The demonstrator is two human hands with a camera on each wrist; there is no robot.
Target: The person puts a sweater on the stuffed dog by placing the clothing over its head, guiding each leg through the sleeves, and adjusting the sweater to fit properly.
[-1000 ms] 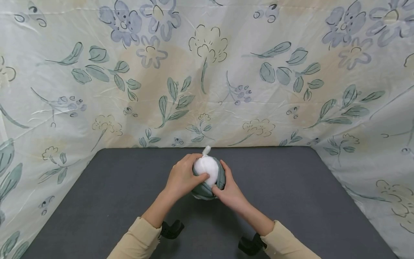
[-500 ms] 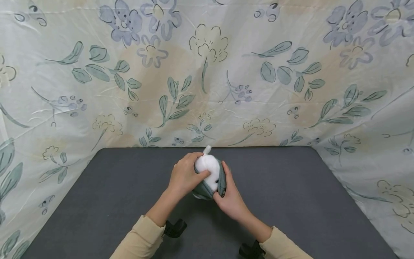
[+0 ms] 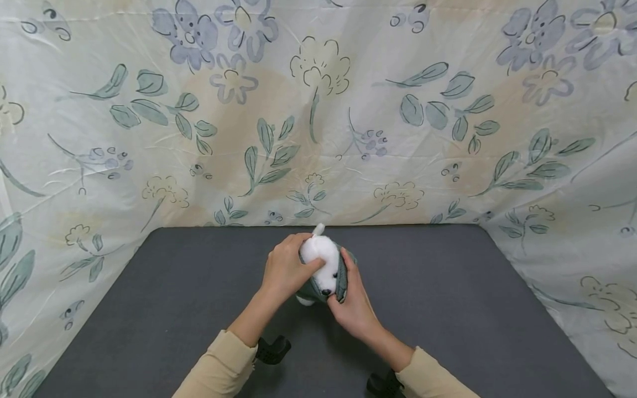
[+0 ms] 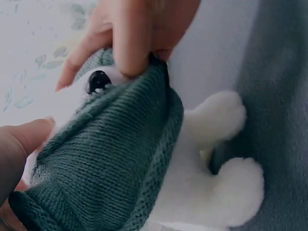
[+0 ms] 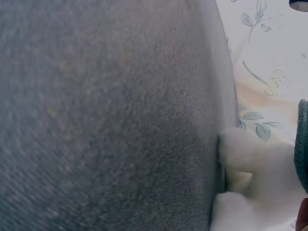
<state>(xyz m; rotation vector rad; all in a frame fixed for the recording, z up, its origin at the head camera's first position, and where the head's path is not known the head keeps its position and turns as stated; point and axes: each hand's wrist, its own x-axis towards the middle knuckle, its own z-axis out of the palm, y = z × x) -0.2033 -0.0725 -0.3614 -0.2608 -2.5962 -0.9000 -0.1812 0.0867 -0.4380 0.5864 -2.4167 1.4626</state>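
A white plush toy animal (image 3: 320,251) stands on the table between both hands, with a green knitted garment (image 4: 110,159) around its head and neck. Its black nose (image 4: 98,82) shows past the knit edge. My left hand (image 3: 286,268) holds the toy's head from the left, thumb across the white plush. On the other side my right hand (image 3: 357,304) pinches the rolled edge of the knit beside the nose. The toy's white feet (image 4: 238,192) stick out below the knit in the left wrist view. Most of the left hand's fingers are hidden behind the toy.
A dark grey cloth-covered table (image 3: 199,287) lies under the hands. Behind it and along the sides hangs a pale curtain (image 3: 318,110) printed with flowers and leaves. Black wrist mounts (image 3: 272,351) sit beneath both forearms.
The knit has slid down and apart, so that more of the white head, an eye and the nose show. My right hand has shifted slightly down with the edge; the left has barely moved.
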